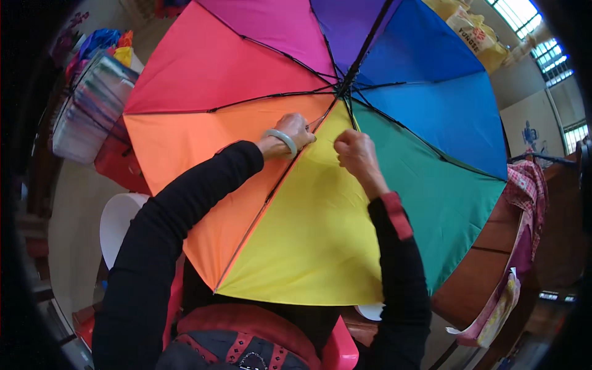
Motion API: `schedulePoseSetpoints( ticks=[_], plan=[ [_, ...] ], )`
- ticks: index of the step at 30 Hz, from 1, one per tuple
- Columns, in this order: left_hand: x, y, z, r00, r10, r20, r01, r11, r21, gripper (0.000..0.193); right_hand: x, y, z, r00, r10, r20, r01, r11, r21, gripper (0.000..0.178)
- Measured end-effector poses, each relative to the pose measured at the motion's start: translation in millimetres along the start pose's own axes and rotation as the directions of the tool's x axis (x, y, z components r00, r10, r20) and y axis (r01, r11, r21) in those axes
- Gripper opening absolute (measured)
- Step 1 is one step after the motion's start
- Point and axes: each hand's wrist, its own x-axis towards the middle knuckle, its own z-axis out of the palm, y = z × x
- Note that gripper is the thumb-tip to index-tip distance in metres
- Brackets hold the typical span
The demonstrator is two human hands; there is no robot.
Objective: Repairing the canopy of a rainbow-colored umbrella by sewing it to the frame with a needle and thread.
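Note:
An open rainbow-coloured umbrella spreads in front of me with its inner side and black ribs showing. Its dark shaft rises from the hub toward the top of the view. My left hand, a pale bangle on its wrist, is closed at the rib between the orange and yellow panels, not far below the hub. Over the upper yellow panel, beside the green one, my right hand is curled closed. Whatever its fingers hold, if anything, is too small to tell.
At left stand a clear plastic-wrapped stack and a red bag, with a white round seat nearer me. Patterned cloths hang at right by brown wooden furniture. Yellow bags sit far right.

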Motion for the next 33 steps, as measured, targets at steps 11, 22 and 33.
schedulePoseSetpoints(
  ticks=[11,22,33],
  plan=[
    [12.9,-15.7,-7.2,0.975,0.206,0.078,-0.19,0.966,-0.177,0.011,18.1,-6.4,48.4,0.98,0.011,-0.197,-0.071,0.952,-0.297,0.01],
    [22.0,-31.2,-0.2,0.901,0.434,-0.006,-0.432,0.897,-0.09,0.009,22.9,-7.8,61.8,0.993,-0.052,-0.107,0.035,0.987,-0.156,0.013],
    [23.4,-37.5,-20.5,0.895,0.446,0.004,-0.444,0.891,0.091,0.005,8.3,1.5,67.0,0.976,-0.063,-0.209,0.07,0.997,0.026,0.037]
  ],
)
